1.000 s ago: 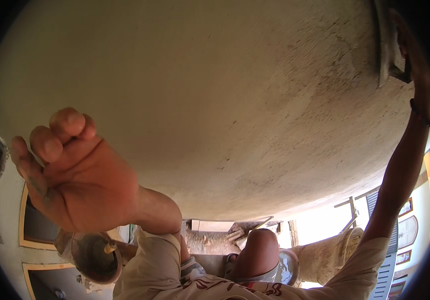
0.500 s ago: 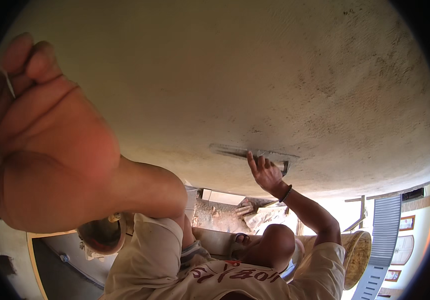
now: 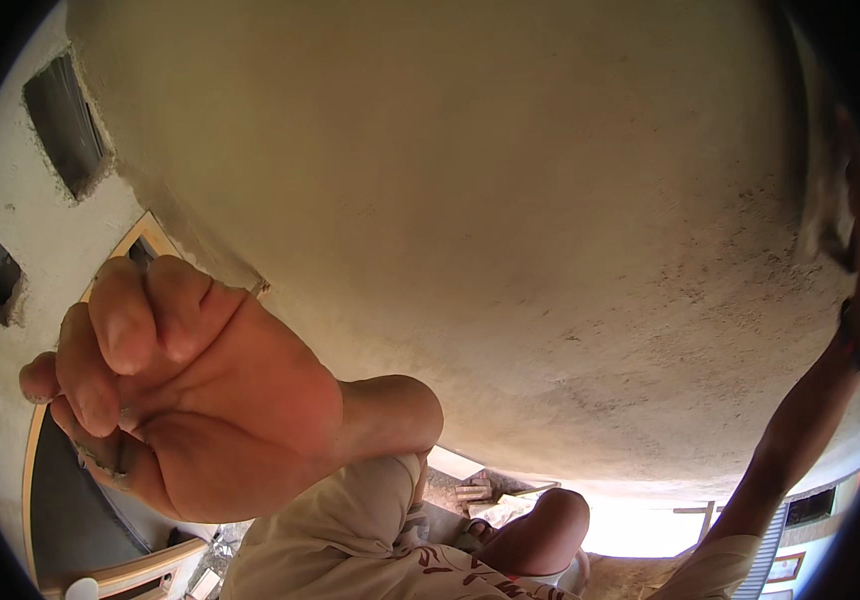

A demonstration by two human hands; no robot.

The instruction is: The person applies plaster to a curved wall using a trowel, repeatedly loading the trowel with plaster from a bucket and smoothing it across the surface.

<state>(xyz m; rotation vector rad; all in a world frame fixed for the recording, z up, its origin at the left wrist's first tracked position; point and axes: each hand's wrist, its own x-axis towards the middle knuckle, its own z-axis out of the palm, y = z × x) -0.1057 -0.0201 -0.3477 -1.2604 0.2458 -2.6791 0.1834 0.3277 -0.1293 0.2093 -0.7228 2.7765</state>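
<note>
My left hand (image 3: 220,400) is raised large in the left foreground, palm showing. Its fingers are loosely curled, nothing lies in the palm, and grey plaster smears the thumb. At the far right, my right arm reaches up along a broad plastered surface (image 3: 510,240). My right hand (image 3: 858,240) is dark and partly cut off by the rim there. It grips a plastering trowel (image 3: 826,215), which shows only as a blurred grey shape against the surface. The plaster is smooth at the centre and rougher, with dark pits, towards the right.
At left stands a pale wall (image 3: 10,185) with several square openings and a wooden frame (image 3: 35,480) around a dark panel. My bent knee (image 3: 550,515) is low in view. Rubble and wood scraps (image 3: 475,492) lie beyond it, and a framed picture (image 3: 785,567) hangs at lower right.
My right hand has swept the trowel from the lower middle of the surface to the far right. My left hand sits lower and further right, its fingers more curled, and the view has shifted left.
</note>
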